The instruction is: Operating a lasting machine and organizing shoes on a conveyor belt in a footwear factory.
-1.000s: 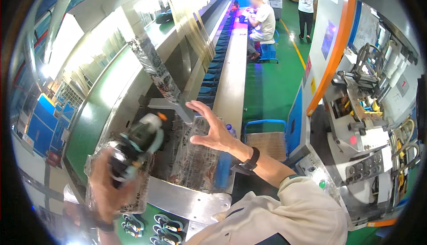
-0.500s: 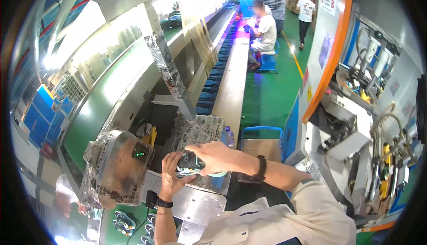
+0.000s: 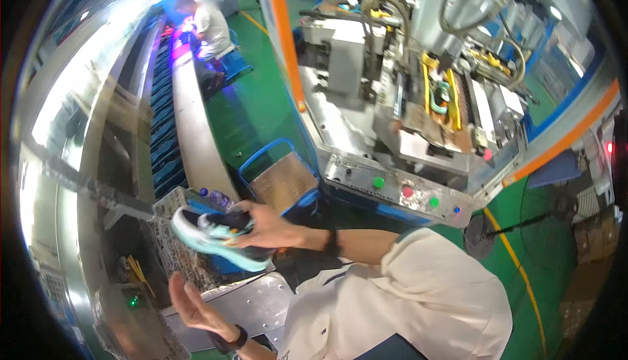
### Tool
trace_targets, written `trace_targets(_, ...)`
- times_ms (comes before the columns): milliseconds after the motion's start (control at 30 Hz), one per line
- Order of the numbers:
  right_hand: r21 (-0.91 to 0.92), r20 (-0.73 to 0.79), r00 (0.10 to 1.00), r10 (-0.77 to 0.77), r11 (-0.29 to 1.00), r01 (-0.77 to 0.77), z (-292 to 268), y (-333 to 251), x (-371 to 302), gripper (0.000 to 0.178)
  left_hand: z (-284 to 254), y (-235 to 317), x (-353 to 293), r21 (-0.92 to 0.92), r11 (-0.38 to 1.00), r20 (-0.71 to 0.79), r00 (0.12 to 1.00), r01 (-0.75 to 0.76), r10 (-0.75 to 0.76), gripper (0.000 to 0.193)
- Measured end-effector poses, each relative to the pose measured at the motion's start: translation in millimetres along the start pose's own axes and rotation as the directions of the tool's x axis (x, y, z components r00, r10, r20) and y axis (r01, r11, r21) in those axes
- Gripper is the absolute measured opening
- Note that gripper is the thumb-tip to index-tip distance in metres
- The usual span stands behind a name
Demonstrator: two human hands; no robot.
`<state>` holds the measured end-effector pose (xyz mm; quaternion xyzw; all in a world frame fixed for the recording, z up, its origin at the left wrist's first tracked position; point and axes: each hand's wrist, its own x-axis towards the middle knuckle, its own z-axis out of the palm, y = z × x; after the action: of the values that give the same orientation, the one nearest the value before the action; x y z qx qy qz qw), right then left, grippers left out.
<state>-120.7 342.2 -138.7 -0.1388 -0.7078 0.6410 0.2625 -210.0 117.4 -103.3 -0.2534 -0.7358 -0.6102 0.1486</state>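
Note:
My right hand [image 3: 269, 226] grips a sneaker [image 3: 219, 245] at its heel end, thumb and fingers wrapped around the back. The sneaker has a pale mint sole and a dark and white upper; it is tilted, toe toward the left, above a tape-wrapped box [image 3: 167, 229]. Lower left, apart from the shoe, my left hand [image 3: 196, 308] has its fingers stretched out and holds nothing. Beneath that hand lies a bare metal plate [image 3: 255, 301].
At right stands a machine [image 3: 353, 164] with coloured buttons; a shoe [image 3: 439, 98] sits between yellow parts inside it. A blue-framed cart [image 3: 284, 183], a black fan [image 3: 481, 236] and bottles [image 3: 219, 198] are nearby. A conveyor [image 3: 160, 124] runs toward a seated person [image 3: 210, 30].
My view has swung right toward the machine. Both hands were on the shoe; the left has let go, and the right now holds it raised by the heel.

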Motion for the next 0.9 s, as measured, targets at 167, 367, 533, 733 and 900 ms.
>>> trace_targets(167,0.033,-0.57,0.778,0.264,0.954,-0.299,-176,-36,-141,0.053,158,32,-70,-0.124,0.968,0.613,0.784,0.219,-0.099,0.023)
trace_targets(367,0.291,-0.94,0.247,0.235,0.93,0.224,-342,19,-336,0.045,361,-30,-176,-0.112,0.951,0.874,0.427,-0.288,0.232,0.036)
trace_targets(533,0.102,-0.994,-0.009,0.107,0.968,0.228,-379,-7,-464,0.05,445,-41,-209,0.147,0.762,0.963,0.268,-0.63,0.036,0.043)
trace_targets(733,0.039,-0.949,-0.289,0.129,0.954,0.298,-365,-21,-500,0.055,473,-56,-189,0.095,0.598,0.99,0.011,-0.796,-0.144,0.048)
trace_targets(900,-0.064,-0.927,-0.372,0.054,0.953,0.298,-363,-1,-520,0.052,487,-3,-174,-0.041,0.601,0.935,-0.243,-0.798,-0.258,0.054)
